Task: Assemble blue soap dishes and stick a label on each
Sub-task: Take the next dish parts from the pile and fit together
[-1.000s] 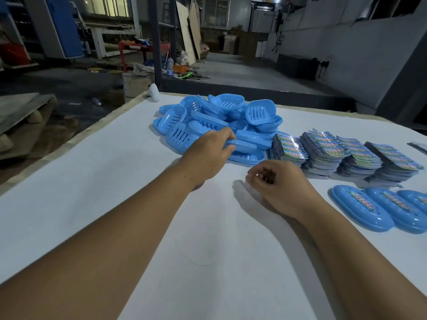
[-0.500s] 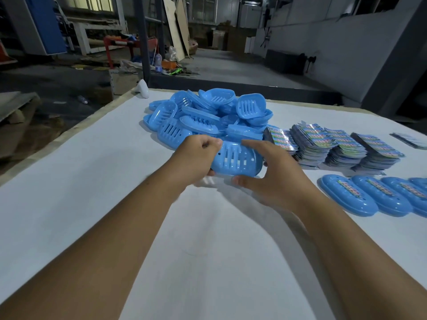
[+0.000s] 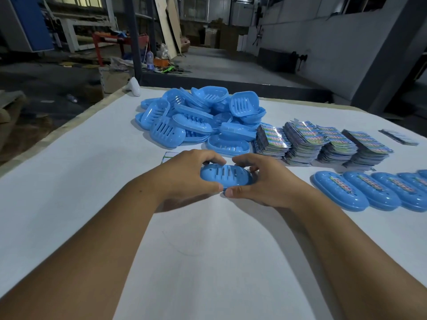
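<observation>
A blue slotted soap dish [image 3: 225, 176] is held between both hands above the white table [image 3: 92, 181], slots facing up. My left hand [image 3: 187, 174] grips its left end, thumb on the near rim. My right hand [image 3: 265, 181] grips its right end, fingers curled over the far edge. Behind them lies a heap of loose blue dish parts [image 3: 198, 116]. Stacks of colourful labels [image 3: 323, 144] stand to the right of the heap. A row of finished dishes with labels [image 3: 369, 190] lies at the right.
A small label sheet [image 3: 169, 155] lies flat just behind my left hand. A white object [image 3: 134, 86] sits at the table's far left corner. More labels [image 3: 399, 137] lie at the far right edge. Beyond the table is a workshop floor with clutter.
Both hands have drawn the slotted dish from the heap toward me. The right hand, which a second ago held nothing, now grips the dish's right end.
</observation>
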The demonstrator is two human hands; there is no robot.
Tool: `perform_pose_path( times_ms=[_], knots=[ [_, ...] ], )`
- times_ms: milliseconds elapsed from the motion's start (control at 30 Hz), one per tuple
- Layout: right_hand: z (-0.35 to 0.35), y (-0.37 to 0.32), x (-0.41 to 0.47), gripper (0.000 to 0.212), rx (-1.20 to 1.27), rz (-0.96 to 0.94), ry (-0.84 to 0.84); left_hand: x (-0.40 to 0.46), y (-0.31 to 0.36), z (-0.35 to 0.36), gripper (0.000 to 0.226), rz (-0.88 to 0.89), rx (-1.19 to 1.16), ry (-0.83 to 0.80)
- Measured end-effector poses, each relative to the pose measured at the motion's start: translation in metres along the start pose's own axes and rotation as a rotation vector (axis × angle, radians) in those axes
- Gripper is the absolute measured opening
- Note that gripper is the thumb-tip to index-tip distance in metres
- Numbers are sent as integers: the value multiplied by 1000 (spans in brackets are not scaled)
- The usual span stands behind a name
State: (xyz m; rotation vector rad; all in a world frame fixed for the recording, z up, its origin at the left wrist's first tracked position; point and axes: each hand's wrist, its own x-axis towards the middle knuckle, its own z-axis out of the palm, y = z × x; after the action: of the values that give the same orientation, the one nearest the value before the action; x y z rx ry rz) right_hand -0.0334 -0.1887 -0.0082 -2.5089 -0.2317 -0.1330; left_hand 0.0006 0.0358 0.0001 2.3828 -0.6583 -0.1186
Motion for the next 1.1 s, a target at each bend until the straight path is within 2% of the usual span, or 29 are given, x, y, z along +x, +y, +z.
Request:
perform_pose_path(
  times_ms=[67,133,233,267,367,400,533,800,867,933,1033,1100],
  knots=[
    [-1,0,-1,104,10,13,-16,2,-1,0,58,-4,-6,-16],
    [-2,1,-2,88,111,76,37,3,-1,0,60,-5,-12,-23],
    [-13,7,3,38,132,149,394,2,-1,0,51,-21,-23,-31],
    [-19,10,5,32,71,175,483,1,-1,0,48,-27,-20,-32],
    [-27,24,8,50,-123,283,507,1,0,0,47,-23,-5,-31],
    [-26,27,9,49,-165,312,496,0,1,0,47,-23,-3,-28],
    [-21,28,13,22,-254,342,557,2,1,1,55,-28,19,-5],
    [-24,29,16,19,-316,386,689,4,2,3,48,-33,52,7],
    [-27,25,15,19,-296,346,730,3,0,5,39,-25,49,24],
    [-28,17,14,14,-236,215,778,2,1,9,34,-44,-75,67],
    [-23,-1,9,7,-97,-76,765,4,11,10,44,-109,-385,183],
    [-15,-15,4,13,-32,-221,686,11,17,6,54,-160,-422,298]
  ],
)
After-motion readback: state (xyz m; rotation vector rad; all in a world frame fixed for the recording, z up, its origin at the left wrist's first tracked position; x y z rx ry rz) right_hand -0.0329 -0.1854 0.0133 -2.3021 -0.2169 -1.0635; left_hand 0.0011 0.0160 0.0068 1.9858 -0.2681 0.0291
